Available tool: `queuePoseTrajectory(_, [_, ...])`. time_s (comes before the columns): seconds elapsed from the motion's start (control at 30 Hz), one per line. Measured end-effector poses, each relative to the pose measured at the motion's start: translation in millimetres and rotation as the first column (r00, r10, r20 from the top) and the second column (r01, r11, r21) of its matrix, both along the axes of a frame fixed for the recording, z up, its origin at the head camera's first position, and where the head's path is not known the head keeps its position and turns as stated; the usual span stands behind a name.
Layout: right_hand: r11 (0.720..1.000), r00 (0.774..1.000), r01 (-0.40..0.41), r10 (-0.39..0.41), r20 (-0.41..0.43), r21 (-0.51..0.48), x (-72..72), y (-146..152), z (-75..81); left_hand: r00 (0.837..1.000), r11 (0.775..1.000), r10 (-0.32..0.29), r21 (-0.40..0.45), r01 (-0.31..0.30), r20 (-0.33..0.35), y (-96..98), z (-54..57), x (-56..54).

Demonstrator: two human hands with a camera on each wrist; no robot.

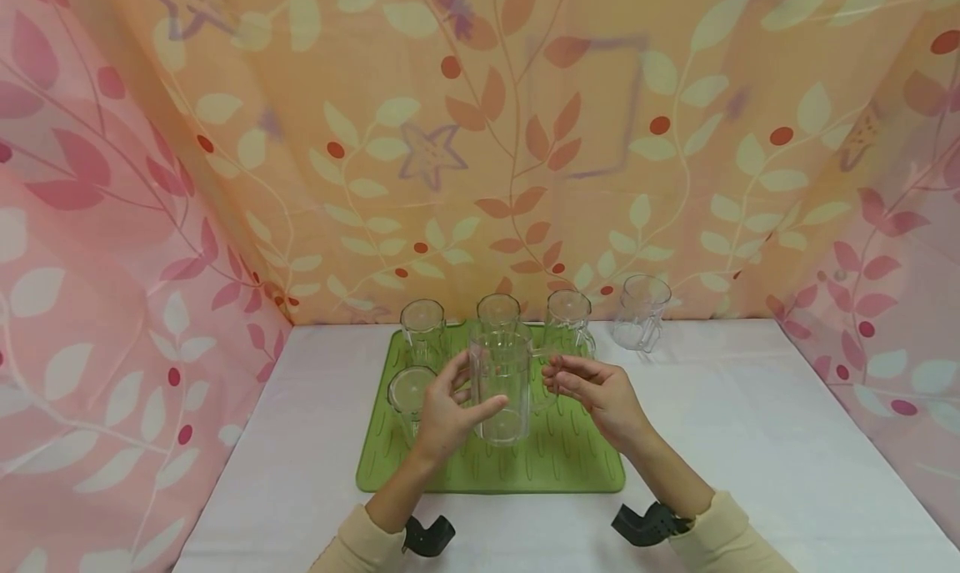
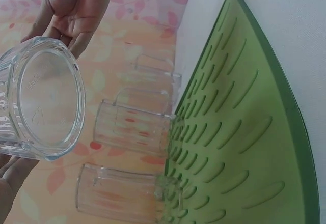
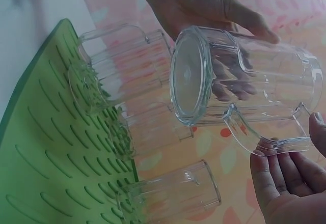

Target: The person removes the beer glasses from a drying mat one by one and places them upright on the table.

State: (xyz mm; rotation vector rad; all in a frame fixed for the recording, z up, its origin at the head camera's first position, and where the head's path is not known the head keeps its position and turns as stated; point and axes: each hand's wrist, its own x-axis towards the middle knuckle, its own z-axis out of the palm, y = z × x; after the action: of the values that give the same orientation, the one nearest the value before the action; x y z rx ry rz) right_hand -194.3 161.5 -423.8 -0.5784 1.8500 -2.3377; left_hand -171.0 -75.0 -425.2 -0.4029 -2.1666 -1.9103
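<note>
A clear glass mug (image 1: 504, 406) is held up over a green ridged mat (image 1: 577, 464). My left hand (image 1: 447, 413) grips its body, thumb across the near side and fingers on the far left side. My right hand (image 1: 603, 396) pinches the handle with curled fingers; the right wrist view shows the fingertips at the handle (image 3: 275, 145). The round base (image 2: 51, 96) of this mug faces the left wrist camera, apart from the mat. Close to my left hand, another glass mug (image 1: 408, 389) stands on the mat, partly hidden by that hand.
Along the mat's back edge stand three glass mugs: left (image 1: 422, 327), middle (image 1: 498, 308) and right (image 1: 568, 319). A further mug (image 1: 642, 314) stands on the white table (image 1: 735, 423) off the mat, by the patterned back curtain (image 1: 480, 139).
</note>
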Motion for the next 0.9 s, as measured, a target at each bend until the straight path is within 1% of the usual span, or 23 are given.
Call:
queuePoseTrajectory(0.3, [0.998,0.999,-0.008,0.010,-0.030,0.055,-0.2,2.5,1.9,1.000,1.000,-0.025,-0.016,0.025,0.009,-0.2,-0.6,1.2])
queuePoseTrajectory(0.7, [0.996,0.998,-0.010,0.016,-0.063,0.092,0.5,5.6,5.0,0.999,0.999,-0.026,-0.035,0.024,-0.034,0.9,-2.8,1.9])
queuePoseTrajectory(0.9, [0.995,0.999,-0.002,0.006,-0.045,0.105,1.4,5.7,6.8,0.998,0.999,-0.020,-0.049,0.017,-0.060,1.8,-4.2,2.2])
